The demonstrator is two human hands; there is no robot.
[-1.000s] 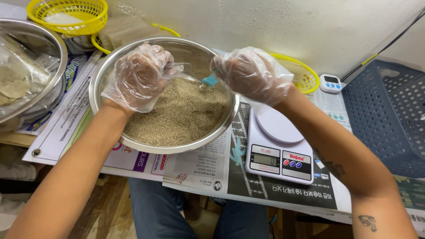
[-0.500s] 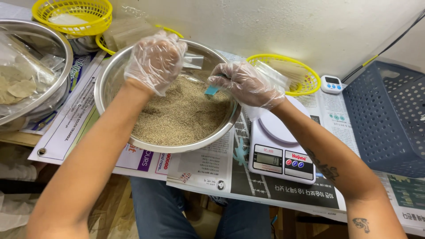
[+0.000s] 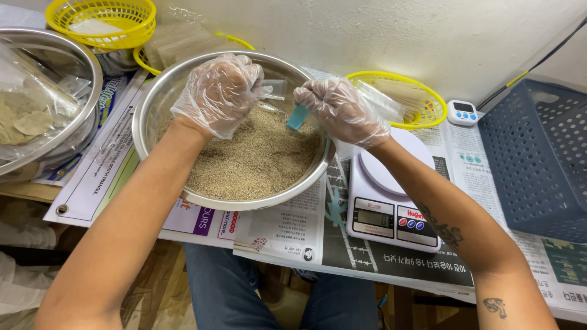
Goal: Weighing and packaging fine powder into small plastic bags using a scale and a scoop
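Both my hands wear clear plastic gloves and hover over a steel bowl (image 3: 144, 116) half full of tan grain (image 3: 257, 159). My left hand (image 3: 219, 91) pinches a small clear plastic bag (image 3: 273, 90) above the bowl's far side. My right hand (image 3: 343, 111) grips a small teal scoop (image 3: 298, 117), its tip pointing down just right of the bag, above the grain. The hands are about a scoop's length apart.
A white digital kitchen scale (image 3: 391, 201) stands right of the bowl on newspapers (image 3: 287, 229). Behind are yellow baskets (image 3: 101, 18) (image 3: 425, 104) and a small white timer (image 3: 463, 113). A blue perforated crate (image 3: 538, 159) is at right, a second steel bowl (image 3: 85, 73) with bags at left.
My hands have come closer together over the bowl. The left hand moved from the left rim to the far side with the bag; the right brought the scoop beside it.
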